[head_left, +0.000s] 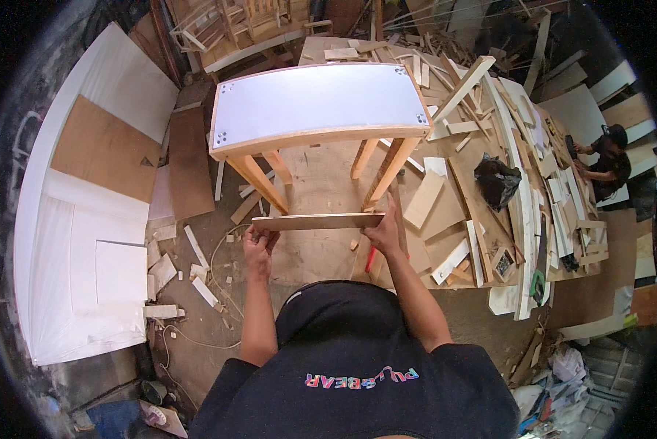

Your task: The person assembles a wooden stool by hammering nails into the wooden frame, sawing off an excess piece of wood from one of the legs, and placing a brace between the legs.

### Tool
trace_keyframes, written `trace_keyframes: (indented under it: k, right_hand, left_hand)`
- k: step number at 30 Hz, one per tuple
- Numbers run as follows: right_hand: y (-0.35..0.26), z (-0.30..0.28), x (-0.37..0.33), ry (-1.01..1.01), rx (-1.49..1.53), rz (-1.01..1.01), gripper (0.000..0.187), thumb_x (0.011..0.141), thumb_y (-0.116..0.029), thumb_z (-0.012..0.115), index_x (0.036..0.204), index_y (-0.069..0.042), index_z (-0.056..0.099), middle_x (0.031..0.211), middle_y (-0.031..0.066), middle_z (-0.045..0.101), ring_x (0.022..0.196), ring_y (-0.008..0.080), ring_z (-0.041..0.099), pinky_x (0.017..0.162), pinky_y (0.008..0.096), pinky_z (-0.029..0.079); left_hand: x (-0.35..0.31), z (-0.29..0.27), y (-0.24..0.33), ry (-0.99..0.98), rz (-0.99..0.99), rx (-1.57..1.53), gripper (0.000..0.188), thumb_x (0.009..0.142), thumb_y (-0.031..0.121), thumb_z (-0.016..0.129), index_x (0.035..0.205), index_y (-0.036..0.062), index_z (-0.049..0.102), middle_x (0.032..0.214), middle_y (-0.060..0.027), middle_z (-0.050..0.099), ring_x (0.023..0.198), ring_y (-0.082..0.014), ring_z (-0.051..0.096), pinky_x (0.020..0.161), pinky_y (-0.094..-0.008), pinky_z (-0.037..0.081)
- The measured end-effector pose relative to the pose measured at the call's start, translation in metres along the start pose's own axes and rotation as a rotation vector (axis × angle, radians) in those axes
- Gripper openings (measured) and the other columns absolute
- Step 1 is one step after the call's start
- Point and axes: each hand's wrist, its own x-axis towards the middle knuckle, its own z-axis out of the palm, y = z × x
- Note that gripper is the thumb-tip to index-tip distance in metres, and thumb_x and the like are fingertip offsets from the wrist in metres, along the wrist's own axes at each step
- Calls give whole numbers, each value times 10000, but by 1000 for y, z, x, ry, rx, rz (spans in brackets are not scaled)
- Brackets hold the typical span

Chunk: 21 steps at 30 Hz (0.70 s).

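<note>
A thin wooden board [317,222] is held level in front of my body, seen nearly edge-on. My left hand [260,250] grips its left end, fingers curled at the underside. At its right end, my right hand [384,230] is closed on the board. Just beyond stands a small wooden table [321,137] with a white top, upright on pale wooden legs. Small dark marks, perhaps screw heads, cluster at the corners of its top. The board is nearer to me than the table's front legs; whether it touches them I cannot tell.
Offcuts cover the workbench [434,234] at right, with a black plastic bag [497,181] and a green-handled saw [538,287]. Large white panels [87,278] lean at left. A cable [219,263] lies on the littered floor. Another person [608,162] works far right.
</note>
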Motion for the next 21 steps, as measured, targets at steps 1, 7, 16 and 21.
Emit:
trace_keyframes:
  k: [1, 7, 16, 21]
  right_hand:
    - [2, 2, 5, -26, 43, 17, 1115, 671, 21, 835, 1586, -85, 205, 1269, 204, 562, 1162, 282, 626, 890, 382, 559]
    - [18, -1, 37, 52, -116, -112, 721, 790, -49, 834, 1425, -73, 494, 1173, 123, 653, 968, 204, 705, 829, 342, 563]
    - [14, -11, 41, 39, 138, 83, 507, 823, -198, 853, 1274, -75, 656, 1045, 78, 739, 952, 196, 701, 845, 344, 544]
    - [29, -6, 55, 7, 450, 141, 520, 821, -171, 867, 1282, -74, 648, 1021, 57, 724, 943, 151, 676, 822, 313, 548]
  left_hand:
    - [6, -4, -3, 16, -17, 7, 419, 991, -35, 582, 1381, 46, 451, 1249, -116, 617, 1080, -264, 678, 930, -411, 614]
    - [53, -22, -16, -86, 144, 249, 349, 970, -108, 504, 1293, 0, 583, 1265, -106, 645, 1067, -200, 676, 970, -334, 557]
    - [45, 29, 31, -177, 298, 175, 328, 1012, 24, 539, 1334, 12, 600, 1408, -139, 555, 1312, -220, 533, 1179, -373, 371]
    - [57, 57, 34, -232, 216, 22, 410, 1035, 333, 565, 1282, 12, 625, 1309, -105, 606, 1217, -188, 564, 1090, -347, 394]
